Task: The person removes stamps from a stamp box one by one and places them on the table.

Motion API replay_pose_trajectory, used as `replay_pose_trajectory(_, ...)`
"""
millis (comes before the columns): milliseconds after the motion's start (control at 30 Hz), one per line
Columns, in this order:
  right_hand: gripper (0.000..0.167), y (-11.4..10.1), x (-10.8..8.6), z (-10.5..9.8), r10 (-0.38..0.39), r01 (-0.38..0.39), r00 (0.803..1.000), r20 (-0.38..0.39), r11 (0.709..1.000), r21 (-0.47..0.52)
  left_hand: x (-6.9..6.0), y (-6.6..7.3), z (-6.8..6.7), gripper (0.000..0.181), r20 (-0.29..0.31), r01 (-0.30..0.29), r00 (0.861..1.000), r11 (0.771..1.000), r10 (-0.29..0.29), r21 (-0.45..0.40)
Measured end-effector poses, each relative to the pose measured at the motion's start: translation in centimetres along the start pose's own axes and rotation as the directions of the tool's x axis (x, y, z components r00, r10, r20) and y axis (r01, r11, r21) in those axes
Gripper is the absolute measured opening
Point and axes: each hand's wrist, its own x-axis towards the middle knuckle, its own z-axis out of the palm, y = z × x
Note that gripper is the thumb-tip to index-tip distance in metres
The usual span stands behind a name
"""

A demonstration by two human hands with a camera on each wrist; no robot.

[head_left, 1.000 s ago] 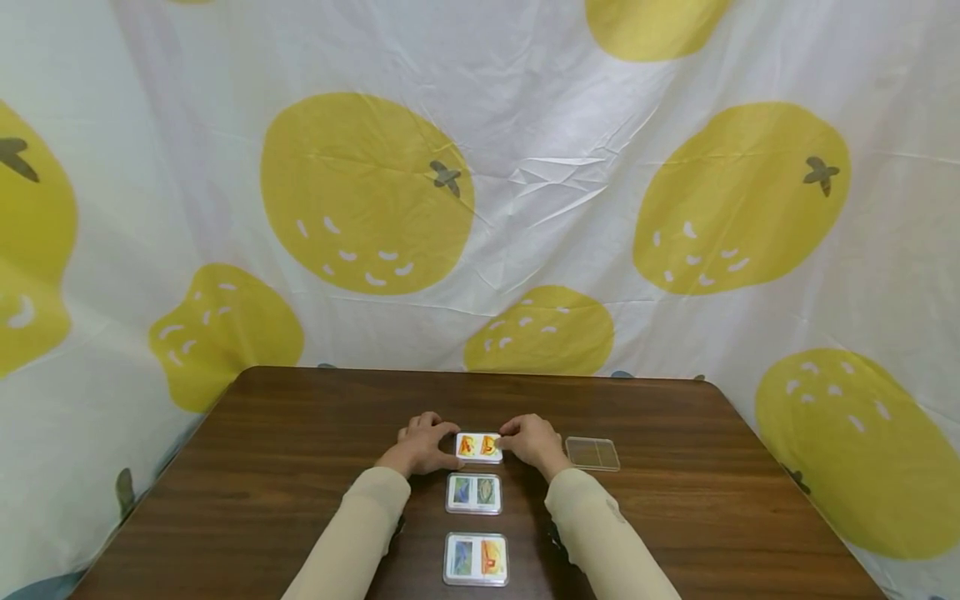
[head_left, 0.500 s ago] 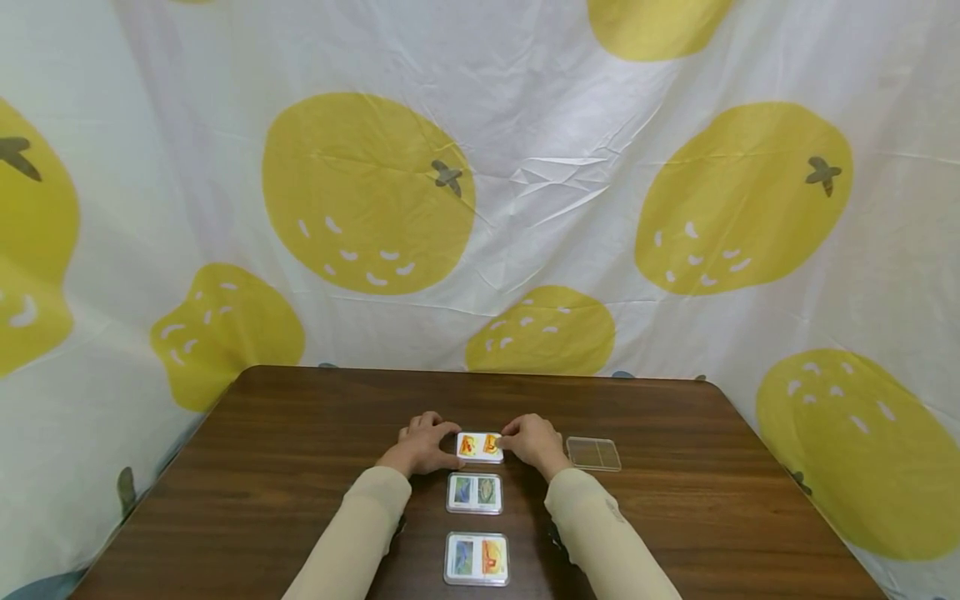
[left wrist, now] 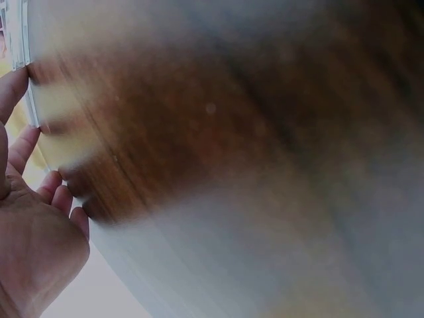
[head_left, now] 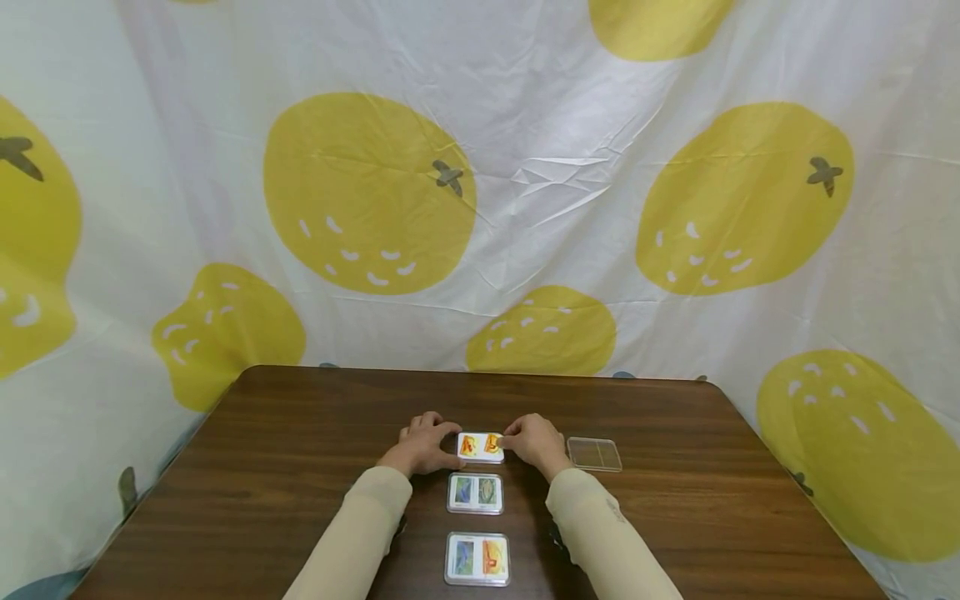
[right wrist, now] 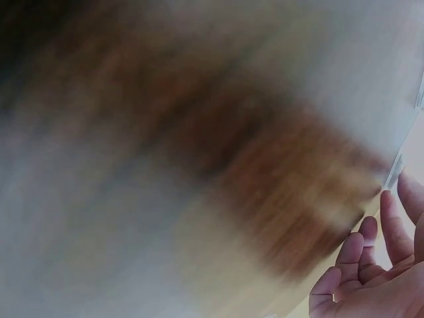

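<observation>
In the head view, my left hand spans the left end of a flat clear case, thumb at the near corner and index finger at the far one. The case holds a white insert with two orange picture cards side by side. At its right end, my right hand has its thumb and index finger together on the edge of the right orange card. The left wrist view shows my left fingertips against the table and the clear case edge. My right fingers touch the table in the right wrist view.
A clear lid lies right of my right hand. Nearer stand two more clear cases in line: a middle case with blue and green pictures, and a near case with blue and orange ones. A lemon-print cloth hangs behind the table.
The right orange card has shifted very slightly away from me under my right fingers. Both hands stay at the same places on the far case.
</observation>
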Motion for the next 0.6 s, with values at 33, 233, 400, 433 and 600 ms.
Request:
replay_pose_trajectory(33,0.016,-0.03,-0.01,0.0,0.002,-0.002,1.0,0.001,1.0,0.004,0.01,0.01,-0.01,0.059,0.0,0.0,1.0,1.0,0.0,-0.001)
replay_pose_trajectory(233,0.014,-0.21,0.03,0.09,0.005,-0.005,1.0,-0.007,0.999,0.053,0.1,-0.07,0.05,0.059,-0.003,-0.002,1.0,1.0,0.002,-0.001)
replay_pose_trajectory(400,0.012,-0.25,0.06,0.2,0.009,-0.009,1.0,0.002,0.989,0.144,0.09,-0.14,0.09,0.059,-0.002,-0.006,1.0,1.0,0.006,-0.001)
replay_pose_trajectory(433,0.012,-0.26,0.08,0.2,0.008,-0.009,1.0,0.003,0.987,0.16,0.08,-0.14,0.08,0.058,-0.002,-0.007,1.0,1.0,0.007,-0.001)
replay_pose_trajectory(600,0.011,-0.07,0.4,0.36,0.014,-0.018,1.0,0.021,0.975,0.221,0.1,-0.12,0.03,0.058,-0.005,-0.01,1.0,1.0,0.01,-0.004)
